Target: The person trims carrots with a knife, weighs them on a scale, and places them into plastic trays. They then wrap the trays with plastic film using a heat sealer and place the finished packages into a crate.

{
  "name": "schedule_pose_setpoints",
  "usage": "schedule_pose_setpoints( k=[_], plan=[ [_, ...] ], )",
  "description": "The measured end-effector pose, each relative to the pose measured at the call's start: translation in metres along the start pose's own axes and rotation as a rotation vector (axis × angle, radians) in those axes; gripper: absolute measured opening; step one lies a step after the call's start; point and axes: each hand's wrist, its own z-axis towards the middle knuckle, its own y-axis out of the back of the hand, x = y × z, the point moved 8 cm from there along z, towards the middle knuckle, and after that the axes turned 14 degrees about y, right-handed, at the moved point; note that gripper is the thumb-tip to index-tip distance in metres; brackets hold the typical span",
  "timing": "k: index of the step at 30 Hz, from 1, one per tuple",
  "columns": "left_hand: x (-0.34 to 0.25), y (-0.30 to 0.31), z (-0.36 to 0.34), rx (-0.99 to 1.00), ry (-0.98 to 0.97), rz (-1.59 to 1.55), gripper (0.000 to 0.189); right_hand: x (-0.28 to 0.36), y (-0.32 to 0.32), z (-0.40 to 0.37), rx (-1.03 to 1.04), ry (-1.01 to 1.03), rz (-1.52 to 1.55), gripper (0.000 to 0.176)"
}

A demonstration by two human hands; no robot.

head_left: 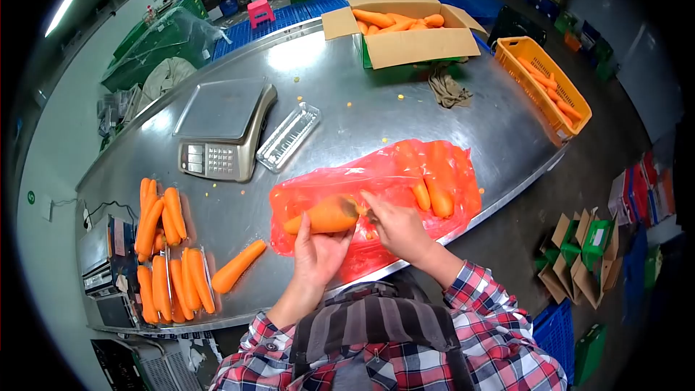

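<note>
Over a red plastic bag [318, 185] on the metal table, my left hand [318, 252] is closed round a thick carrot [327, 216]. The carrot lies nearly level, its crown end to the right with a dark patch on it. My right hand [399, 230] is closed at that crown end, fingertips pinched; whatever is between them is too small to make out. More carrots [439, 187] lie in the right part of the bag. To the left, a single carrot [239, 266] rests on the table beside trays of several carrots [192, 281].
A digital scale [224, 119] stands at the left with a clear plastic tray [289, 136] beside it. At the back are a cardboard box [423, 49] of carrots and a crumpled cloth [449, 88]. An orange crate [577, 117] with carrots sits at the right edge.
</note>
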Motion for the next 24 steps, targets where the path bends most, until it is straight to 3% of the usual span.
schedule_pose_setpoints(
  k=[5,11,13,15,18,21,24],
  plan=[
    [-0.001,0.007,0.003,-0.051,0.007,-0.041,0.052,0.015,-0.009,0.009,0.011,0.146,-0.205,0.049],
    [0.003,0.001,0.002,-0.078,0.020,-0.033,0.050,0.003,-0.011,0.010,0.006,0.104,-0.319,0.050],
    [0.009,-0.005,-0.010,-0.117,0.032,-0.045,0.054,-0.059,-0.028,-0.011,0.089,-0.159,-0.486,0.046],
    [0.008,-0.015,-0.014,-0.092,0.025,-0.008,0.056,-0.105,0.000,-0.026,-0.008,-0.386,-0.447,0.040],
    [0.000,-0.023,-0.012,0.001,0.010,0.025,0.053,-0.084,0.021,-0.018,-0.170,-0.237,-0.318,0.035],
    [-0.019,0.010,-0.004,-0.072,0.005,0.161,0.046,-0.067,0.009,-0.014,-0.108,-0.212,0.070,0.033],
    [-0.034,0.009,-0.016,-0.078,0.017,0.640,0.046,-0.048,-0.002,-0.006,-0.017,-0.233,0.352,0.036]
  ],
)
